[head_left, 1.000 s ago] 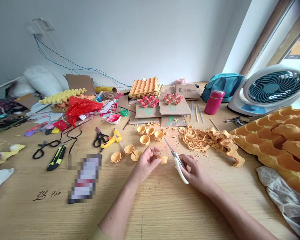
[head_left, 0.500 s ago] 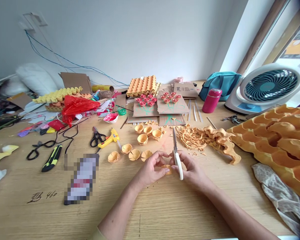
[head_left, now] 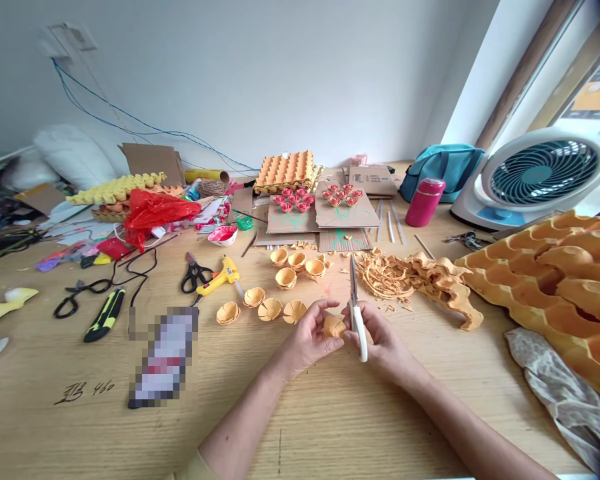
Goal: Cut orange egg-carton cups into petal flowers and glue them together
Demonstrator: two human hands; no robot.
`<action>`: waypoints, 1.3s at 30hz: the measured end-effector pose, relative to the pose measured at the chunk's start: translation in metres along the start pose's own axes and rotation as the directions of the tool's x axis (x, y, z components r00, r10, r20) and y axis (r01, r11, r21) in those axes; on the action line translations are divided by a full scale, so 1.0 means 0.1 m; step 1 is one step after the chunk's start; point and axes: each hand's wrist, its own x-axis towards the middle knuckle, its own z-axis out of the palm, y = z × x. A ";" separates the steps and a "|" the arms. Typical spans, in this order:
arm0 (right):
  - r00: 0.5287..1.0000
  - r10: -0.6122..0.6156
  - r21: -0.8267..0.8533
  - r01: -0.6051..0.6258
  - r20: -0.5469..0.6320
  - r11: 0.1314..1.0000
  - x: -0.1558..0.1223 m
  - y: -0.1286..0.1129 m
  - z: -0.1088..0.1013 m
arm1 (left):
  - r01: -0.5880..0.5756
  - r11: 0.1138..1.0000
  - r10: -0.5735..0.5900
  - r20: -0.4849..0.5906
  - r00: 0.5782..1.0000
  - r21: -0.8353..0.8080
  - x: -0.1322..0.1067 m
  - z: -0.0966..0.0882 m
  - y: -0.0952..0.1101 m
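Note:
Between the thumb and fingers of my left hand (head_left: 310, 339) is an orange egg-carton cup (head_left: 335, 326), turned so that its rounded outside shows. My right hand (head_left: 378, 331) is closed around white-handled scissors (head_left: 359, 325), whose blades point away from me and look closed. The right fingertips come close to the cup; contact is unclear. Just beyond my left hand lie several cut cups with slit, petal-like rims, among them a cup (head_left: 269, 309) in the front row and a cup (head_left: 285, 278) in the group behind it.
Orange scraps (head_left: 387, 273) lie beyond my right hand, with a large egg tray (head_left: 545, 267) at the right. A yellow glue gun (head_left: 219, 278), black scissors (head_left: 195, 275) and a utility knife (head_left: 105, 315) lie left. Red flowers on cardboard (head_left: 295, 223) stand behind, near a pink bottle (head_left: 425, 202).
The cup in my left hand has been turned, so more of its rounded outside shows. Both hands stay in nearly the same place, and the scissors are still in my right hand.

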 end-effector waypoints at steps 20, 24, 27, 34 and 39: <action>0.998 0.019 -0.293 0.001 0.067 0.956 -0.02 -0.12 -0.06 | -0.046 0.940 -0.004 -0.144 0.990 -0.338 0.00 -0.08 0.05; 0.993 0.007 -0.353 0.037 0.121 0.935 -0.02 -0.10 -0.07 | -0.113 0.951 0.064 -0.176 0.982 -0.287 -0.02 -0.10 0.10; 0.988 -0.022 -0.392 0.082 0.155 0.916 -0.02 -0.08 -0.07 | -0.149 0.955 0.108 -0.168 0.980 -0.255 -0.03 -0.12 0.10; 0.968 -0.097 -0.468 0.198 0.231 0.861 0.00 -0.11 -0.06 | -0.213 0.958 0.188 -0.137 0.972 -0.193 -0.01 -0.15 0.09; 0.959 -0.110 -0.499 0.232 0.262 0.835 -0.01 -0.11 -0.06 | -0.240 0.958 0.220 -0.132 0.966 -0.156 -0.01 -0.15 0.11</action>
